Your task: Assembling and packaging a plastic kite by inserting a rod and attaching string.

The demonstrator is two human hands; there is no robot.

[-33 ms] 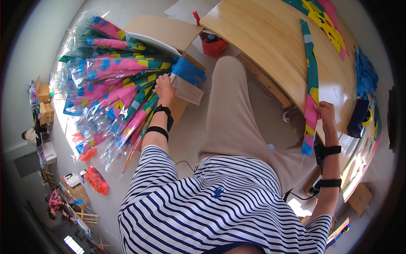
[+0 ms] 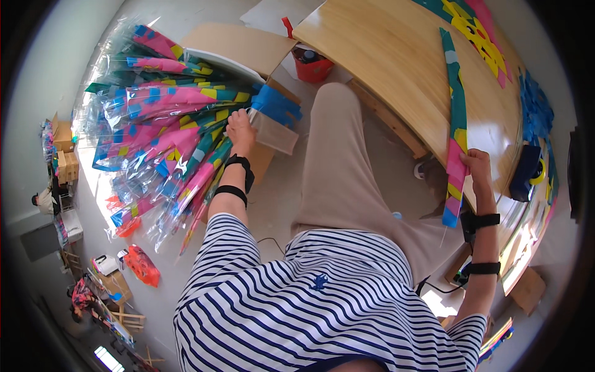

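Note:
My right hand (image 2: 478, 165) is closed on a long, narrow folded strip (image 2: 457, 124) of green, yellow, pink and blue sheet, thumb and fingers pinching its edge. The strip lies along the near edge of the wooden table, its blue end hanging past that edge. My left hand (image 2: 240, 129) has its fingers curled at the inner ends of many similar folded strips in clear plastic sleeves (image 2: 167, 99); what it grips, if anything, is hidden. Just beyond it, several blue pieces (image 2: 273, 102) lie over the edge of an open cardboard box (image 2: 248, 46).
The wooden table (image 2: 378, 56) fills the upper right, with a yellow cut-out (image 2: 480, 40), blue strips (image 2: 536, 108) and a dark blue tape dispenser (image 2: 525, 173). A red bin (image 2: 313, 67) stands under its left corner. A red bag (image 2: 142, 265) lies on the floor. People work far left.

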